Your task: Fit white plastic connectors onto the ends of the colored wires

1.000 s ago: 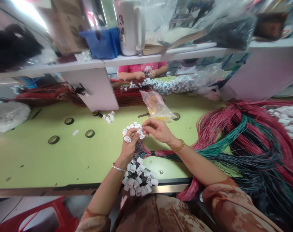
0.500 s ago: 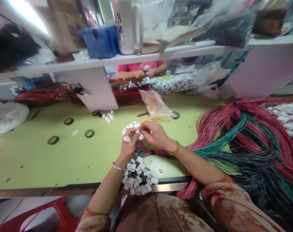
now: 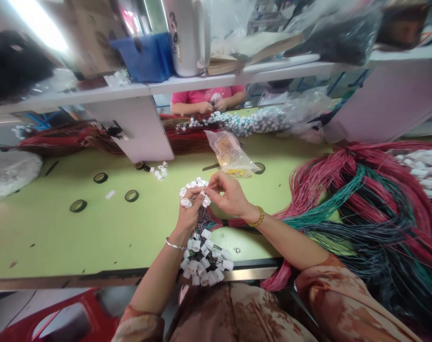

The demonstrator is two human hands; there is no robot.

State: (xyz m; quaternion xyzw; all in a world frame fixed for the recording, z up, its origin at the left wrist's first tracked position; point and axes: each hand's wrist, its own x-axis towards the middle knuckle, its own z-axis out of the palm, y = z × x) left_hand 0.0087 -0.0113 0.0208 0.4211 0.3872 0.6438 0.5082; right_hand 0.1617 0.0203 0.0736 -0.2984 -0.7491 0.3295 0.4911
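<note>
My left hand (image 3: pixel 190 212) is closed on a white plastic connector (image 3: pixel 206 202), one of a cluster with wires running down below it. My right hand (image 3: pixel 230 194) meets it from the right, thumb and forefinger pinched together at the connector. Whatever small piece sits between those right fingertips is too small to make out. More white connectors (image 3: pixel 197 182) show just beyond the left fingers. Under my wrists, a bunch of white connector ends (image 3: pixel 203 263) on dark wires lies at the table's front edge.
Pink, green and black wires (image 3: pixel 330 213) cover the table's right side. Tape rolls (image 3: pixel 132 195) lie to the left. Ahead is a clear bag with yellow pieces (image 3: pixel 233 154). A shelf (image 3: pixel 216 80) crosses above; beyond it a person in pink (image 3: pixel 209 100) works with both hands.
My right fingers have shifted slightly at the connector, the thumb and forefinger still pinched. My left hand keeps its hold. The whole view has tilted a little.
</note>
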